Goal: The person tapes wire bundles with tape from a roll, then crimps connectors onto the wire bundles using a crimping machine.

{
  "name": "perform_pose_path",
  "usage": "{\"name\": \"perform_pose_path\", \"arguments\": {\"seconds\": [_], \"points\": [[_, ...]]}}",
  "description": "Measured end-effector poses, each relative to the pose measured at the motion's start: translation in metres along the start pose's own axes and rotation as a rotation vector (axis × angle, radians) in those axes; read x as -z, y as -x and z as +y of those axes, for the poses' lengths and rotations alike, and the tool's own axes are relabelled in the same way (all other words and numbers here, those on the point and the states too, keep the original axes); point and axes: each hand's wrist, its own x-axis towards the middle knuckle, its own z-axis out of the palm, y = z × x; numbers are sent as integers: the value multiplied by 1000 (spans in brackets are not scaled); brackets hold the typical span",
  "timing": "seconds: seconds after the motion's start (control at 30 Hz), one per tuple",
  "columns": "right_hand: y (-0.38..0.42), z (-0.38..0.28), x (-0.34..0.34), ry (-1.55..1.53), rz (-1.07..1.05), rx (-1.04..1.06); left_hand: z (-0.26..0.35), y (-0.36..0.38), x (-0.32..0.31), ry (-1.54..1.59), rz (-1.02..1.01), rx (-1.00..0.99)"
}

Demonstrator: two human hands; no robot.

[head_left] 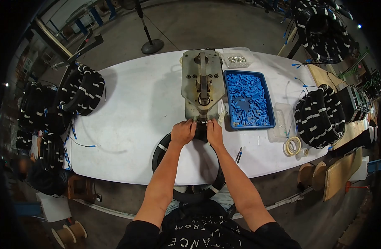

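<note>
My left hand (pixel 184 132) and my right hand (pixel 214 133) are side by side at the front of a grey metal bench press (pixel 190 89). Both have their fingers closed in a pinch, close under the press's ram (pixel 204 99). What they pinch is small and mostly hidden by the fingers; a dark piece shows between them. Below my hands, a black cable coil (pixel 158 154) banded with white tape rests partly on the table and hangs over its front edge against my body. Its upper part passes behind my hands and wrists.
Right of the press is a blue tray (pixel 274 116) of small blue connectors, with a clear box (pixel 237 60) of metal parts behind. Pliers (pixel 239 155) and tape rolls (pixel 292 146) lie on the white table (pixel 128 137). Taped coils (pixel 319 116) stand at both sides; a person sits at left.
</note>
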Motion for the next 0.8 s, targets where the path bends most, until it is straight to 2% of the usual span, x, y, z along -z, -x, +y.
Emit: {"name": "perform_pose_path", "arguments": {"seconds": [0.07, 0.17, 0.43, 0.57, 0.67, 0.8], "points": [[-1, 6, -2, -36, 25, 46, -1, -1, -2, 58, 104, -46], [0, 13, -2, -128, 18, 90, 1, -1, 1, 56, 91, -75], [-2, 3, 0, -27, -8, -7, 0, 0, -2, 41, 81, -60], [-1, 1, 1, 3, -19, 0, 1, -1, 0, 11, 88, -44], [-4, 4, -3, 24, 47, 49, 3, -2, 0, 7, 79, -41], [-2, -1, -3, 12, 33, 9, 1, -3, -3, -24, 58, -13]]}}
